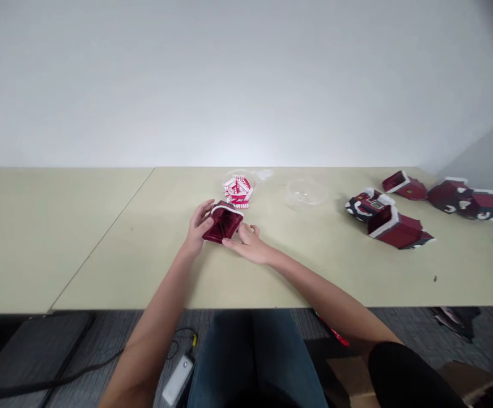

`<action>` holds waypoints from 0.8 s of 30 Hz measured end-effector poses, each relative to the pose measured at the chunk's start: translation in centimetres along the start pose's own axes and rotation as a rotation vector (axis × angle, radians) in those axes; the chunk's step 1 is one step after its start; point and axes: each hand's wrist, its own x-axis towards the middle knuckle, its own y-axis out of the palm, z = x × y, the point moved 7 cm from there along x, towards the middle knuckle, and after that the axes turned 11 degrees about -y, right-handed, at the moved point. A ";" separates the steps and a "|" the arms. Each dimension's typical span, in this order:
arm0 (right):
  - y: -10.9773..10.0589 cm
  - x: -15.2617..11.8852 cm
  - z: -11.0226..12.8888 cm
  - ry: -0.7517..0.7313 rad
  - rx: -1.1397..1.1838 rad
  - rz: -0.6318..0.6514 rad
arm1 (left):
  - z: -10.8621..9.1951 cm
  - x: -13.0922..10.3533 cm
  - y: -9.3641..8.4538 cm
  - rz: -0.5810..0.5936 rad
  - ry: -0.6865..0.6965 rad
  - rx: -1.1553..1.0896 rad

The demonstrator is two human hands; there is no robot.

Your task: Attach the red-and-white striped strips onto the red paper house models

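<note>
A dark red hollow piece (223, 223) with a white rim is held just above the table, its opening facing me. My left hand (197, 228) grips its left side, thumb on the edge. On the lower right side, my right hand (249, 243) holds the same piece, thumb at the bottom edge and some fingers hidden behind it. Just beyond the piece, a clear round container (253, 179) holds several red-and-white striped sticks (238, 191).
Another clear round container (306, 194) sits right of the sticks. Several dark red house-shaped pieces with white trim (402, 229) lie at the right of the table (114, 255). A small dark bit (435, 278) lies near the right front edge. A wall stands behind.
</note>
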 end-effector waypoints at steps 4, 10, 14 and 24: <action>-2.1 -0.8 -2.5 0.044 -0.110 0.291 | 0.1 -0.7 0.1 0.013 -0.049 0.209; -4.9 1.2 -6.8 0.156 -0.235 -0.006 | 0.3 -1.4 2.5 0.282 -0.037 0.315; -2.3 3.1 -6.2 -0.043 -0.342 -0.021 | 0.3 -0.8 1.9 0.238 -0.054 0.175; -3.7 1.7 -7.8 -0.044 -0.454 -0.049 | 1.8 0.4 1.6 0.114 -0.232 0.192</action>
